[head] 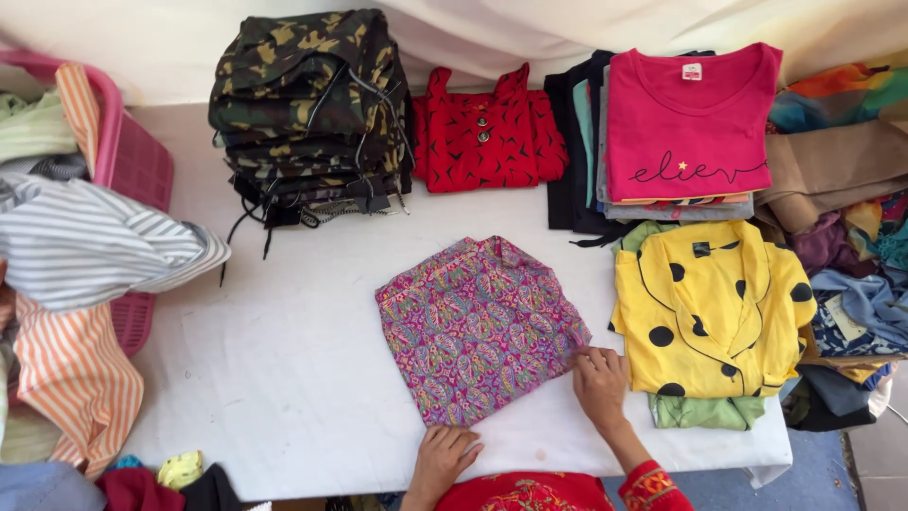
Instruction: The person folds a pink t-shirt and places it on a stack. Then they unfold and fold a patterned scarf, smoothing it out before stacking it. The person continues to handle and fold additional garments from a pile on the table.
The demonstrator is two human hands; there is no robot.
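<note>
Fingers (579, 358) of the right hand (599, 383) pinch the right corner of a folded purple paisley garment (478, 326) near the table's (284, 378) front edge.

The left hand (442, 459) lies flat, fingers spread and holding nothing, touching the garment's near corner. Just right lies a yellow polka-dot shirt (714, 308) on a green piece. Along the far edge stand a camouflage stack (307, 99), a red buttoned garment (484, 132) and a pile topped by a pink T-shirt (690, 118) with a small white neck label. A pink basket (128, 161) overflowing with striped cloth crowds the left edge, partly cut off. Both forearms leave the frame.
</note>
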